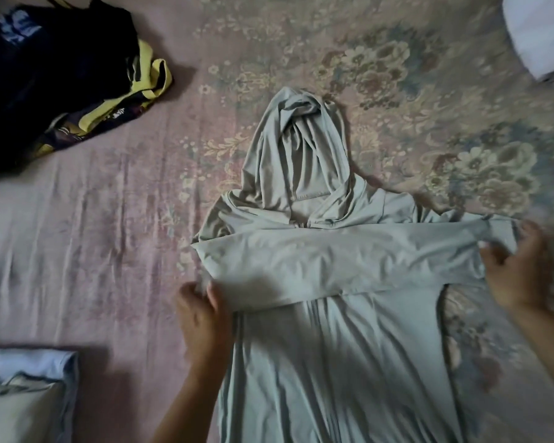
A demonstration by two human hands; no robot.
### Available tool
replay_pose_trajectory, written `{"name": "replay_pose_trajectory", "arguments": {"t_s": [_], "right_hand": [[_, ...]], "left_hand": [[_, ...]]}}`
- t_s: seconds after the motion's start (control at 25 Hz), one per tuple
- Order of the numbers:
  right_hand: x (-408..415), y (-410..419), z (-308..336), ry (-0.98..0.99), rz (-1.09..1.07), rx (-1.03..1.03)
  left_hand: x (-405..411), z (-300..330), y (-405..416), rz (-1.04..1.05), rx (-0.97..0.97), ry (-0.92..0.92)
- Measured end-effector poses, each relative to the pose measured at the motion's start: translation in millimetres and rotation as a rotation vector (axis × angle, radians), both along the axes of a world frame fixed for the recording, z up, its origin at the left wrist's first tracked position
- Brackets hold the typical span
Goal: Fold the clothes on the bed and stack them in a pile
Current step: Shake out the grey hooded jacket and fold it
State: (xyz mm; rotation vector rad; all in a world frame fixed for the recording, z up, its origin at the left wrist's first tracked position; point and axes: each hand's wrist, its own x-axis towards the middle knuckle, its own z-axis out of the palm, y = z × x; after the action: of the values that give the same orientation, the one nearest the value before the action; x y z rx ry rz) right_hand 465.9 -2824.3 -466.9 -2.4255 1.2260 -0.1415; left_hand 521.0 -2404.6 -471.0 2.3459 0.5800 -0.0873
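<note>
A pale grey-green hooded top (339,356) is lying flat in the middle of the bed (109,235), hood pointing away from the person, with one sleeve (333,260) lying folded across the chest. The left hand (202,311) is gripping the folded edge of that sleeve at the garment's left side, and the right hand (515,266) is pinching the cuff end at the right side. The bed is wearing a pink floral sheet, creased in places. A dark and yellow heap of clothes (61,81) is sitting at the far left, a folded pale blue pile (26,394) near left, something white (541,33) far right
</note>
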Motion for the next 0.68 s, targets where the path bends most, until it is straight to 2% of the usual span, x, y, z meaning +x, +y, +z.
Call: {"name": "replay_pose_trajectory", "arguments": {"t_s": [0.04,0.12,0.28,0.44,0.56,0.68], "right_hand": [[-3,12,3,0.048,0.018,-0.071],[-17,39,3,0.058,0.077,-0.131],[-106,96,-14,0.046,0.216,0.051],[-187,120,-1,0.214,0.11,0.36],[-221,128,4,0.359,0.187,0.343],[-230,131,14,0.317,0.183,0.368]], "left_hand": [[-29,4,1,0.036,-0.035,0.092],[-74,7,5,-0.021,-0.019,0.227],[-117,12,23,-0.129,0.008,0.346],[-159,15,50,-0.019,-0.048,0.44],[-199,19,49,-0.041,-0.059,0.498],[-227,15,52,-0.012,0.005,0.454]]}}
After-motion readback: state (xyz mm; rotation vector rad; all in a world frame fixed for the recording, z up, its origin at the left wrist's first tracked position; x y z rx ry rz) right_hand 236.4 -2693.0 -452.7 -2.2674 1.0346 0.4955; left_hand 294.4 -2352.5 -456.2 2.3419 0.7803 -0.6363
